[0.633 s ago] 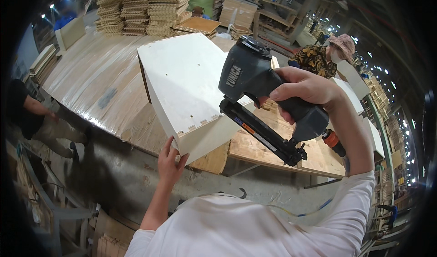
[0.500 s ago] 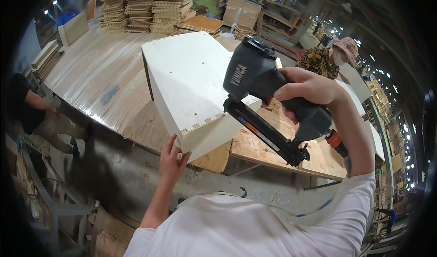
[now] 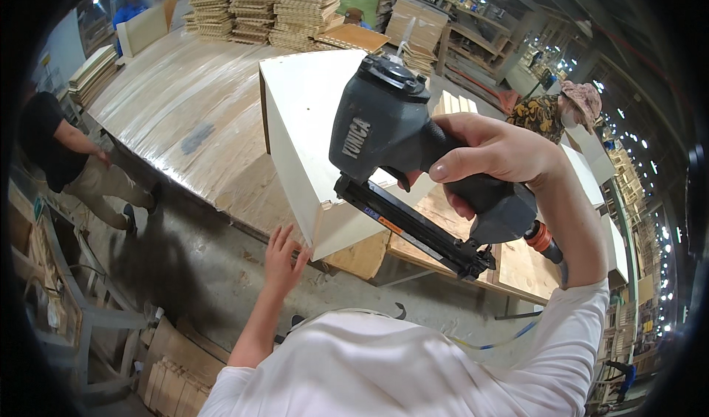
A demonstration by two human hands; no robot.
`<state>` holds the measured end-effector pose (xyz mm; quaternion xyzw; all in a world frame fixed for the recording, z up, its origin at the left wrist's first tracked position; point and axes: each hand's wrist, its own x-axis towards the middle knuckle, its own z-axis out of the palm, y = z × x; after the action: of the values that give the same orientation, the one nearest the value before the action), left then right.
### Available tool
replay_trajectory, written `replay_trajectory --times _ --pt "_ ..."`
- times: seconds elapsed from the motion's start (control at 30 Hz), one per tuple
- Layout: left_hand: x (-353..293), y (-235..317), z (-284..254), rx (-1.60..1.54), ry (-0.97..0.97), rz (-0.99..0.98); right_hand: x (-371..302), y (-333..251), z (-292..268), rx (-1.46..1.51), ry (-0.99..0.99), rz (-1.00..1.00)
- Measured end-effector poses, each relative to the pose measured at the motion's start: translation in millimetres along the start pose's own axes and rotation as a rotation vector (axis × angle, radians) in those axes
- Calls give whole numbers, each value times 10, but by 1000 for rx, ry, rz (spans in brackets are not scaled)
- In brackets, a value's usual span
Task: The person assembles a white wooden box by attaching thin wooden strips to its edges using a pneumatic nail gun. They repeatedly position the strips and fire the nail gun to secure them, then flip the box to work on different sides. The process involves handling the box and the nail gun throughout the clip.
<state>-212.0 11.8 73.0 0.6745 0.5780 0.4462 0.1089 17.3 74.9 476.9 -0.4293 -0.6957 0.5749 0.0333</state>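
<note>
This is a woodworking workshop; tall stacks of pale notched wooden panels (image 3: pixel 253 7) rise on a broad tan wooden table (image 3: pixel 170 100); a black pistol-shaped nail gun (image 3: pixel 380 118) and bare grey concrete floor (image 3: pixel 229 269) show it too.

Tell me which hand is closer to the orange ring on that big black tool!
Right. The right hand grips the black tool, close to the orange ring; the left hand is farther off to the left, beside the white box.

We see pale capital lettering (image 3: pixel 356 137) on the side of the black pneumatic nailer (image 3: pixel 380 103). On its slanted magazine (image 3: pixel 422 241) we find an orange label (image 3: pixel 389 224) beside a blue-violet marking (image 3: pixel 371 213), both too small to read.
</note>
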Motion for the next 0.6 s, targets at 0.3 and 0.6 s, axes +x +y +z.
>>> replay_trajectory --times 0.3,0.6 --pt "263 -587 -272 62 152 -116 -217 165 -62 13 121 48" --pt "2396 -1256 -281 -357 359 -264 -900 1212 277 330 532 -72"
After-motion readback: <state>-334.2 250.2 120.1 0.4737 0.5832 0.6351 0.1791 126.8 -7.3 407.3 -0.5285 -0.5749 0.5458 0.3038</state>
